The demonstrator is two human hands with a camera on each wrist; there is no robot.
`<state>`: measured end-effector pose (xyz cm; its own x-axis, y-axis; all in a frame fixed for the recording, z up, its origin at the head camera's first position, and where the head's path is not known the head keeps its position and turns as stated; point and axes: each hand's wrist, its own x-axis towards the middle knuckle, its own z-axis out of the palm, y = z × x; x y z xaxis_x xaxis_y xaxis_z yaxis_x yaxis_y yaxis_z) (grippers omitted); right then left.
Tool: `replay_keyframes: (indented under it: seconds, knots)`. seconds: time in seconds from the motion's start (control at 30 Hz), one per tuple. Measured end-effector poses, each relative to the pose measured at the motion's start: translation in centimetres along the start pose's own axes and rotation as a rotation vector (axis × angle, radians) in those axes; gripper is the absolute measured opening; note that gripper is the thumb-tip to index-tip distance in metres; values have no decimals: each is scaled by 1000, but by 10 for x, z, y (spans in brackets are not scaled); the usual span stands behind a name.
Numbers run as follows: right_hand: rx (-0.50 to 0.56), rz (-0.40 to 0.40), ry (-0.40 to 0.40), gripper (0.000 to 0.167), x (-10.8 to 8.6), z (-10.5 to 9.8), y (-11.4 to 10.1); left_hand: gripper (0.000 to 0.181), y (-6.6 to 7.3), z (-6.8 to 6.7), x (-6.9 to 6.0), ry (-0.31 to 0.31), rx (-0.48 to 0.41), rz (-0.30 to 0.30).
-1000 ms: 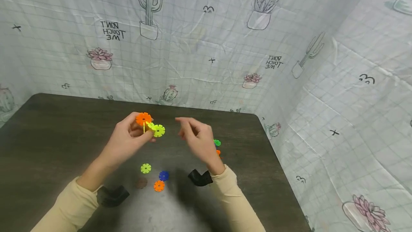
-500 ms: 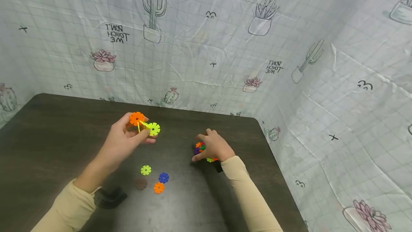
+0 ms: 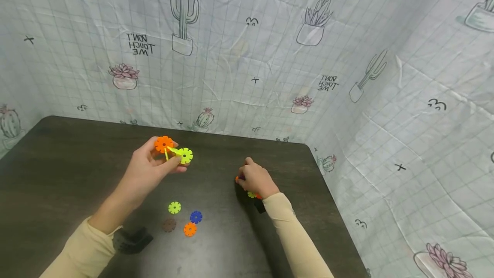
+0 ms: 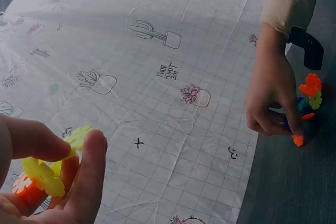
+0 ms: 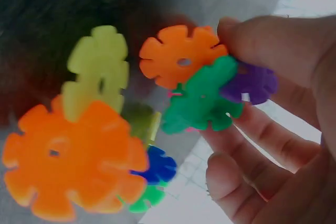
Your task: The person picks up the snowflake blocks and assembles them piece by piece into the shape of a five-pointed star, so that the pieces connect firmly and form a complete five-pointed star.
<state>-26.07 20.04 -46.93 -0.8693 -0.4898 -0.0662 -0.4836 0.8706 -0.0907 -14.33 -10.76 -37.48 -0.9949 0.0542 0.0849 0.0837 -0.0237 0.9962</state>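
My left hand [image 3: 143,170], raised over the table's left-middle, pinches a small chain of joined notched plastic discs. An orange disc [image 3: 164,144] and a yellow-green disc [image 3: 186,156] show in it. In the left wrist view the yellow-green discs [image 4: 44,177] sit between thumb and fingers. At the right of the table, my right hand [image 3: 260,180] grips a colourful cluster of joined discs. Up close, its purple disc [image 5: 260,83] lies between thumb and fingers, beside a green disc [image 5: 202,98] and an orange disc [image 5: 173,56]. A larger-looking orange disc [image 5: 79,161] is nearer that camera.
Loose discs lie on the dark table [image 3: 88,158]: yellow-green [image 3: 174,207], blue [image 3: 196,217], orange [image 3: 190,229] and brown [image 3: 169,225]. A patterned curtain [image 3: 224,55] hangs behind and to the right. A black wrist mount [image 3: 133,240] is on the left wrist.
My right hand has moved from beside the left hand, right and down to the disc cluster, and its fingers have closed on it. The left hand keeps its hold, shifting slightly left.
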Motion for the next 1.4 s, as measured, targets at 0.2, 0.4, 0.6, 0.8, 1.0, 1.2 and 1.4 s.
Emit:
replay_keyframes:
  seconds: [0.2,0.4,0.6,0.8,1.0,1.2,1.4]
  knots:
    - [54,-15,46,13,0,-14,-1,38,1,1,1,-2,3,-1]
    - [253,-20,44,12,-4,-28,-5,38,1,3,2,-14,-4,5]
    - [489,-115,111,8,-6,-39,-13,38,1,5,2,-15,-1,5]
    - [790,-207,142,8,-9,-52,-24,38,0,6,3,-14,18,-2]
    - [1008,-220,238,10,-16,-70,-43,39,3,9,1,-10,14,13]
    - [1083,-241,337,12,-25,-88,-65,39,6,12,-1,-2,-3,35]
    - [1183,-211,414,22,-31,-101,-86,39,7,13,-2,-3,5,38]
